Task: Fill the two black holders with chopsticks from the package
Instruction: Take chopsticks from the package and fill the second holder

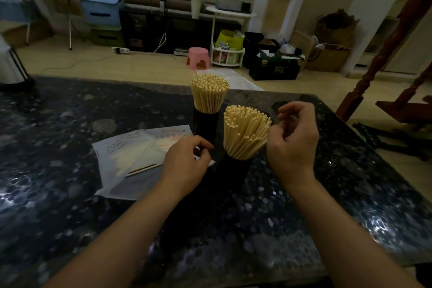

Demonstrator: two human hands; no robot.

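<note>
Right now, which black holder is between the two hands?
The nearer black holder, between both hands; the farther black holder stands behind it, beyond them.

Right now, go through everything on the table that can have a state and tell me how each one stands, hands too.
Far holder: upright, packed with chopsticks.
Near holder: upright, packed, its chopsticks fanning out.
Package: flat on the table, looks nearly empty.
Loose chopstick: lying on the package.
Left hand: fingers loosely curled, holding nothing visible.
Right hand: fingers loosely curled beside the near bundle, holding nothing.
</note>
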